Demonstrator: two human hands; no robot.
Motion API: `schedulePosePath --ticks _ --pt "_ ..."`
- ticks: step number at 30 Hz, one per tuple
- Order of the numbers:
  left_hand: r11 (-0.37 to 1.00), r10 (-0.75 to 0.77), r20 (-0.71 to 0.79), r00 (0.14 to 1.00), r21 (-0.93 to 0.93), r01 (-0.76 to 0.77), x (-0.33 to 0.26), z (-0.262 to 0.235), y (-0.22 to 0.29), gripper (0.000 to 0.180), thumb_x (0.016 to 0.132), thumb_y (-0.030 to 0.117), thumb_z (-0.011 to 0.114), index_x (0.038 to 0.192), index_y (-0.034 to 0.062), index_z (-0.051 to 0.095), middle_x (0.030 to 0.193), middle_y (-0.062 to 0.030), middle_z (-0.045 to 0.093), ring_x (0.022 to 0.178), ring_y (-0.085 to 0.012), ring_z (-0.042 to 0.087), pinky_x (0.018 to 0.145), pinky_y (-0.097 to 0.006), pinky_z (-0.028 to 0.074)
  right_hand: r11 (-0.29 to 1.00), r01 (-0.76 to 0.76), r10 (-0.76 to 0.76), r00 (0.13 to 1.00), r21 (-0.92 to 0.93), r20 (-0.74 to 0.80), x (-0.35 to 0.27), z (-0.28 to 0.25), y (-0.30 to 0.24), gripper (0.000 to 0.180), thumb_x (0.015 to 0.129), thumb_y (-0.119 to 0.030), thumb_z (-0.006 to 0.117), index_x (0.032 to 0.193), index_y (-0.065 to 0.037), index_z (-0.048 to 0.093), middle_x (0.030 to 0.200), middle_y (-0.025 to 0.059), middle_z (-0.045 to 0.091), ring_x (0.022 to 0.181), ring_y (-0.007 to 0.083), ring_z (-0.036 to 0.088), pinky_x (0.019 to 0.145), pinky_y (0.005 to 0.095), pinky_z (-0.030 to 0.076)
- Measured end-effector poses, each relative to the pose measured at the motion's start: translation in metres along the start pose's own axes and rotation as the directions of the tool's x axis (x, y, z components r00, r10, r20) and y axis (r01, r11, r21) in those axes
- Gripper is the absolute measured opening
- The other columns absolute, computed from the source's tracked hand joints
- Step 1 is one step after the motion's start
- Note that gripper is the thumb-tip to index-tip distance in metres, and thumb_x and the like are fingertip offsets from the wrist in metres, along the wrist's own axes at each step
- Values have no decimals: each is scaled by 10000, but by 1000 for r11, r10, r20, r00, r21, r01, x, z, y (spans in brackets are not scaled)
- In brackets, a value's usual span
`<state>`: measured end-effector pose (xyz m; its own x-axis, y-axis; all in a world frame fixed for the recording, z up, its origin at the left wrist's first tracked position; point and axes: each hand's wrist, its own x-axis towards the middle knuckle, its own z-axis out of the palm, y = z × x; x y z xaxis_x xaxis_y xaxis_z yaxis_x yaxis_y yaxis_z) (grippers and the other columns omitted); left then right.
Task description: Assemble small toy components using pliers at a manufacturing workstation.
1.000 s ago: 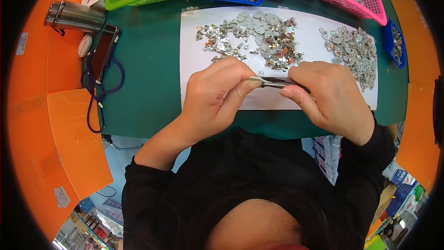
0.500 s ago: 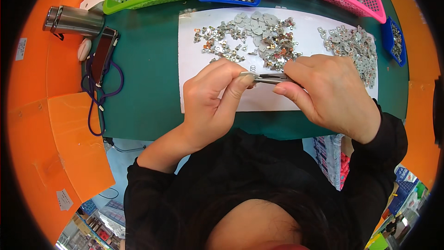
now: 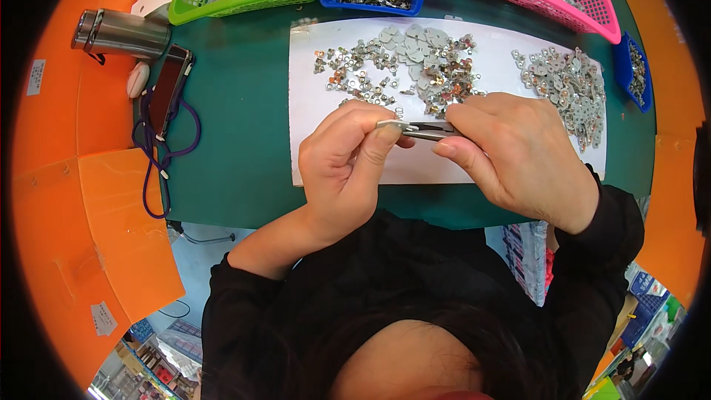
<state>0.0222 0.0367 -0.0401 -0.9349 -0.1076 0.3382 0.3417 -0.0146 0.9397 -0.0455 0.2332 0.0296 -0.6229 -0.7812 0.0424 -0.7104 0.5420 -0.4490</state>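
My left hand (image 3: pixel 337 159) has thumb and forefinger pinched together on a thin metal plate (image 3: pixel 389 125), held up over the near part of the white sheet (image 3: pixel 500 67) and in front of my chest. My right hand (image 3: pixel 518 155) is wrapped around a pair of pliers (image 3: pixel 432 133), whose tips point left and meet the plate right beside my left thumb. How firmly the jaws bite I can't tell, as the contact is small and partly hidden by my fingers. A small looped bit (image 3: pixel 399 113) shows just above the plate; whether it is joined to it I can't make out. I judge the step in hand to be working the plate's edge or a fitting on it with the pliers. The next move seems to call for a steady left pinch, the plate kept from twisting, and an even squeeze from the right, with my thumb clear of the tips. Beyond my hands lie flat grey plates (image 3: pixel 415 43), loose small fittings (image 3: pixel 359 59) to their left, and, at the sheet's right side, a heap of metal pieces (image 3: pixel 570 89) that look already fitted.
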Motion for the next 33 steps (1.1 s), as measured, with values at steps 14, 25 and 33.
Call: schedulePosePath --ticks 14,25,33 --pt "998 -62 -19 998 12 62 -4 4 -2 111 969 20 578 929 -56 647 836 -103 663 752 -146 650 685 -258 511 998 -54 52 998 37 33 0 9 5 310 938 -291 599 766 -44 529 679 145 556 655 372 573 544 448 423" --pt "969 -140 250 958 234 81 3 -1 -6 134 948 0 576 1047 -26 662 938 -115 666 850 -189 668 734 -280 529 988 -122 108 984 -91 -140 -31 33 23 268 924 -317 620 848 -63 582 722 117 572 664 332 586 561 417 451" --pt "967 -209 252 945 199 161 4 -1 -6 235 1006 43 493 1182 -61 609 1064 -126 637 933 -179 642 851 -300 523 670 -711 477 633 -213 -610 -81 17 85 272 961 -300 595 829 -63 611 670 149 575 636 353 581 559 452 427"
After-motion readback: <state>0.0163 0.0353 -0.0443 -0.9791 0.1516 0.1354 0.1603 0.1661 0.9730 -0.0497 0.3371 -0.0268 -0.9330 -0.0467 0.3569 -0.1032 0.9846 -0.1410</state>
